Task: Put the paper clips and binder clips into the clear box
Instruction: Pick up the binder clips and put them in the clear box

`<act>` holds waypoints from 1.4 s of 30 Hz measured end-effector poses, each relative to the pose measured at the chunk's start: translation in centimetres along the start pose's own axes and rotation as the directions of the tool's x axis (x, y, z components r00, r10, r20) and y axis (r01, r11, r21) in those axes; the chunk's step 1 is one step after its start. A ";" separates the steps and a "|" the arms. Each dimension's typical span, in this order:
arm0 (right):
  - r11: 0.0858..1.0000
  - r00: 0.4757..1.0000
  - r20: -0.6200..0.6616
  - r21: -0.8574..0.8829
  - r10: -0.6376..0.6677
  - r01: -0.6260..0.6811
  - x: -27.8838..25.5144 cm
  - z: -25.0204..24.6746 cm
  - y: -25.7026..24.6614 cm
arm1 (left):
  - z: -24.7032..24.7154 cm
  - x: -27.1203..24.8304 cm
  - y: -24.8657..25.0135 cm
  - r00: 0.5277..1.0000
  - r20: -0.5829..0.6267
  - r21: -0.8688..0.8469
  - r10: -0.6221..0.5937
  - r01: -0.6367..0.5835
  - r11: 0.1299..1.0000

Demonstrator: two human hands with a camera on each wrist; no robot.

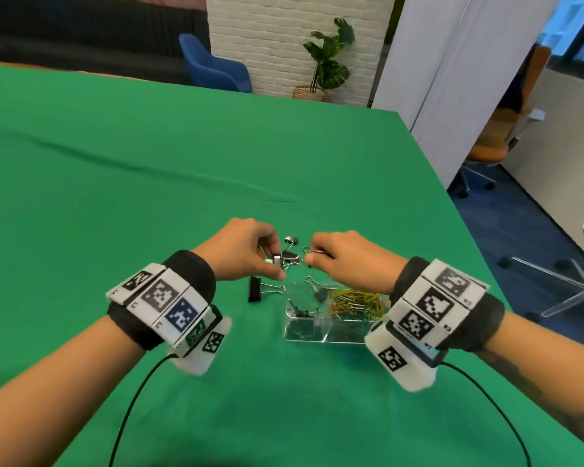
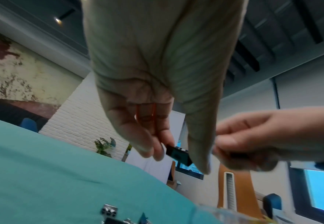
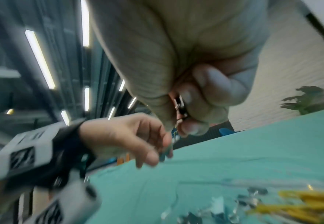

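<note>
My left hand (image 1: 277,266) pinches a small black binder clip (image 2: 178,156) between thumb and fingers; an orange paper clip (image 2: 145,113) lies tucked against its palm. Just to the right, my right hand (image 1: 312,256) has its fingers curled round another small binder clip (image 3: 180,104). Both hands hover over a few loose binder clips (image 1: 291,256) on the green cloth. A larger black binder clip (image 1: 255,288) lies nearer me. The clear box (image 1: 317,335) sits below my right hand, with binder clips in its left compartment and coloured paper clips (image 1: 354,303) in its right one.
The green cloth (image 1: 149,183) covers the whole table, whose right edge drops off near the box. Black cables run from both wrist bands toward me. A blue chair (image 1: 213,65) and a potted plant (image 1: 327,59) stand beyond the far edge.
</note>
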State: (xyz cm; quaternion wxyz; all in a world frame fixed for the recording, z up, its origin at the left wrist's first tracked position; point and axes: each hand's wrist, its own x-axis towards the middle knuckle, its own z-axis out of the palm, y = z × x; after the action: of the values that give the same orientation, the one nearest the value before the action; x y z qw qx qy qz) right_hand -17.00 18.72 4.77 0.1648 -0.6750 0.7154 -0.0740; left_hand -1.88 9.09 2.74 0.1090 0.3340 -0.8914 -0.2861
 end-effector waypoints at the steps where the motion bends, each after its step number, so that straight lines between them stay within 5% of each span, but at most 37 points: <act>1: 0.999 0.999 -0.039 0.033 0.013 -0.012 -0.4 -0.6 0.2 | 0.4 -0.4 0.4 1.000 0.012 -0.020 0.015 -0.015 1.000; 10: 0.983 0.993 -0.048 0.157 0.109 -0.100 -4.4 -2.1 2.4 | 4.7 -0.3 2.5 0.988 0.125 0.097 0.089 -0.101 0.990; 18: 0.976 0.994 -0.038 0.195 0.103 -0.094 -5.0 -1.9 2.5 | 5.5 -1.9 1.3 0.984 0.006 0.107 0.176 -0.176 0.979; 22: 0.999 0.999 0.029 0.015 0.028 -0.028 -4.0 -0.9 1.2 | 4.6 -2.7 0.3 0.985 -0.017 -0.041 0.169 -0.170 0.985; 26: 0.981 0.999 0.020 -0.188 -0.044 0.047 -2.4 0.8 -0.2 | 4.9 -3.0 -0.8 0.983 0.132 0.097 0.128 -0.142 0.985; 31: 0.918 0.996 0.036 -0.387 -0.081 0.089 -2.1 2.7 -1.7 | 5.6 -2.8 -1.0 0.988 0.085 -0.004 0.127 -0.127 0.992; 37: 0.972 0.992 -0.125 -0.230 0.014 -0.043 -3.1 -1.5 0.5 | 5.5 -2.9 -1.2 0.989 0.110 -0.064 0.102 -0.095 0.993; 42: 0.970 0.981 -0.046 -0.149 0.187 -0.192 -1.4 -4.6 6.0 | 6.3 -2.9 -1.4 0.990 0.065 -0.103 0.122 -0.115 0.988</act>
State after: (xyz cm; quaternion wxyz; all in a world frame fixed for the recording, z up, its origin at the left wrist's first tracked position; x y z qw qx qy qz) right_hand -24.13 20.06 7.28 0.1075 -0.6130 0.7826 -0.0139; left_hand -1.33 12.87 -3.20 0.1103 0.2644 -0.8977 -0.3347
